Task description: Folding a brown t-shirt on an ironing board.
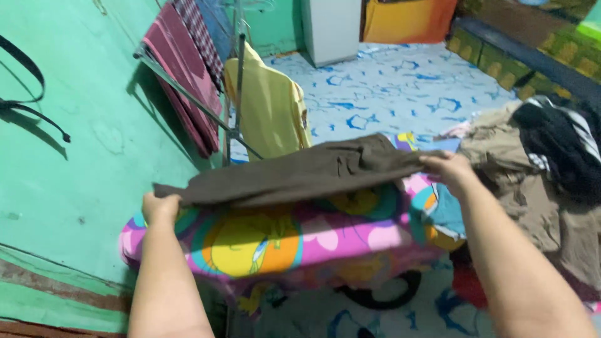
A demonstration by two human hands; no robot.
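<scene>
A dark brown garment (pixel 300 175) is stretched flat above an ironing board with a bright pink, yellow and teal patterned cover (pixel 275 241). My left hand (pixel 159 206) grips the garment's left end near the board's narrow tip. At the garment's right end my right hand (pixel 447 169) holds the cloth. The garment hangs just over the board; I cannot tell whether it touches the cover.
A metal drying rack (pixel 235 87) by the green wall carries a yellow shirt (pixel 272 109) and maroon cloths (pixel 188 75). A heap of brown, black and striped clothes (pixel 538 163) lies at the right. A white appliance (pixel 332 28) stands at the back on blue-patterned flooring.
</scene>
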